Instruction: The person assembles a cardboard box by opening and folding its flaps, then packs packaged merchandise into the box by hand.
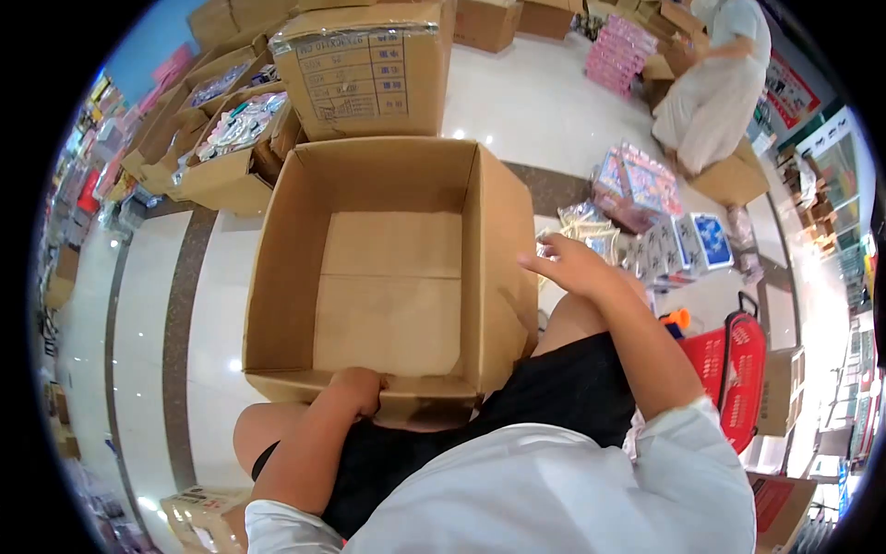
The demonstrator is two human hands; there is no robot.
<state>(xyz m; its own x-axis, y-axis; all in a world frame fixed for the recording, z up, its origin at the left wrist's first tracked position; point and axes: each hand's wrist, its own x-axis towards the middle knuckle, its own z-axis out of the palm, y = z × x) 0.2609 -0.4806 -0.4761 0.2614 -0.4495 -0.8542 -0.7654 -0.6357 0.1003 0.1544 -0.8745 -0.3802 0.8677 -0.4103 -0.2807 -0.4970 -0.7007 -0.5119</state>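
Observation:
A large, empty cardboard box (503,268) stands with its top open between my knees. My left hand (358,390) is closed on its near rim, with the fingers curled over the edge. To the right of the box, my right hand (572,263) is held out with thumb and fingers apart and nothing visible in it. Just beyond that hand lie clear plastic packets (591,226) on the floor. Flat packs with blue and white fronts (711,242) stand in a row farther right.
A tall taped carton (360,83) stands behind the box. Filled open cartons (231,166) are at the left. A pink illustrated package (637,180) lies beyond my right hand, and a red basket (738,379) is by my right elbow. Another person (724,83) is at upper right.

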